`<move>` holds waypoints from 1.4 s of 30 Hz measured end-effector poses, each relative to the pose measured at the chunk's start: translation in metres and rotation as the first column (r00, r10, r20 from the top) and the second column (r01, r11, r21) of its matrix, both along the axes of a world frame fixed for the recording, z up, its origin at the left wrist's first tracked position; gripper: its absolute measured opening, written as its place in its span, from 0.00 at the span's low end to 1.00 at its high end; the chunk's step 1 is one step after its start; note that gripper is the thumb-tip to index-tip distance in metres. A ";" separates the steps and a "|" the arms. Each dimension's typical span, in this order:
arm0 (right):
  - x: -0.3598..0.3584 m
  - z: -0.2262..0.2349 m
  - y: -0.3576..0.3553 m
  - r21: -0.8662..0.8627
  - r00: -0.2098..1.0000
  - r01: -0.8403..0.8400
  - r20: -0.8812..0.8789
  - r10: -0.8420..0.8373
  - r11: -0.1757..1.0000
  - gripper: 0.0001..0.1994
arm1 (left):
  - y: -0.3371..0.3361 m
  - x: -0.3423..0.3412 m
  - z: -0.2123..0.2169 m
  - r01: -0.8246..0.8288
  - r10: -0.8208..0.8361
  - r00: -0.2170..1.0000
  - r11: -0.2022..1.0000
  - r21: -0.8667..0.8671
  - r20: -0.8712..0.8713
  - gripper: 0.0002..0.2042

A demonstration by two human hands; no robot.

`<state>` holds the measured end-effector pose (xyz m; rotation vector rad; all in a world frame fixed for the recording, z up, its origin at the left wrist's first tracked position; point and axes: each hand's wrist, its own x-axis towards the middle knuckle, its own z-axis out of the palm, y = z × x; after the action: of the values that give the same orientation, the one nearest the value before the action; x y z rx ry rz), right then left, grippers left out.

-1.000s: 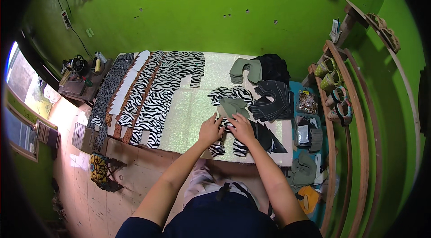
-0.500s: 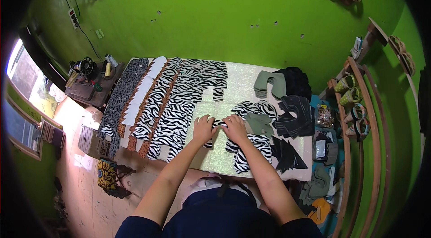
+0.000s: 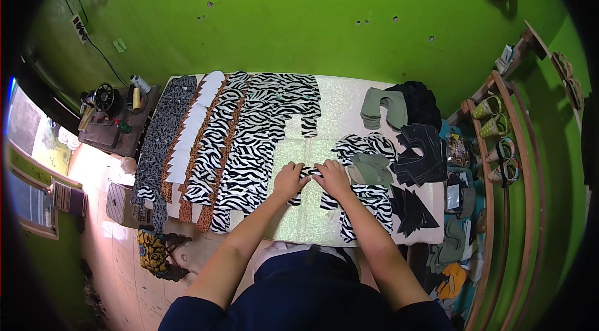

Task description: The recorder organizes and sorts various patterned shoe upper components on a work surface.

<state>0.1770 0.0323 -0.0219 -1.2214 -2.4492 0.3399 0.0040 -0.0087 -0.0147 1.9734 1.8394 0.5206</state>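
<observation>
Both hands meet at the centre of the counter (image 3: 324, 112), whose glittery pale top is covered with cut fabric. The left hand (image 3: 289, 180) and the right hand (image 3: 331, 179) lie palm-down, fingers spread flat, pressing on a small zebra-print piece (image 3: 310, 173) that sits between them. Neither hand closes around it; they pin it to the counter.

The step in hand looks like laying or smoothing this cut piece, perhaps lining it up before it joins a stack. The next move would seem to call for a fingertip pinch at an edge, since the piece is thin and lies flat.

At nine o'clock from the hands lie long rows of zebra-print strips (image 3: 249, 150), with a row of white pointed pieces (image 3: 187, 144) further out. At three o'clock sits an olive-green piece (image 3: 369, 169) on a zebra-print pile (image 3: 368, 197), then black cut pieces (image 3: 419, 155). At one o'clock rests a folded olive stack (image 3: 382, 106).

Most of the small piece is hidden under the palms, so its outline cannot be made out. The sewing machine (image 3: 106, 101) at ten o'clock is small and dim.
</observation>
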 end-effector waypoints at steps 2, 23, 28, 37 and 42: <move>0.001 -0.001 0.000 0.113 0.999 -0.015 -0.030 0.019 0.994 0.15 | -0.001 0.001 -0.004 0.014 -0.014 1.000 1.000 0.022 -0.007 0.24; 0.029 0.021 0.077 0.002 0.990 0.139 0.013 -0.139 0.990 0.12 | 0.076 0.024 0.009 0.143 -0.153 0.985 0.982 0.124 0.077 0.18; 0.012 0.037 0.067 0.032 0.990 0.033 -0.141 -0.028 0.999 0.12 | 0.076 0.025 0.015 0.171 -0.190 0.966 0.978 0.121 0.175 0.18; 0.014 0.043 0.056 -0.405 0.974 0.044 -0.187 -0.130 0.913 0.12 | 0.060 -0.002 0.014 0.013 0.011 0.880 0.999 -0.047 0.476 0.08; 0.011 0.018 0.038 -0.527 0.958 0.024 -0.230 -0.169 0.850 0.15 | 0.039 -0.015 0.010 0.015 0.048 0.912 0.989 -0.150 0.407 0.09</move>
<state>0.1880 0.0699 -0.0037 -1.3873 -2.1091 1.1227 -0.0108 0.0302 -0.0046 1.6024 1.5814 0.7170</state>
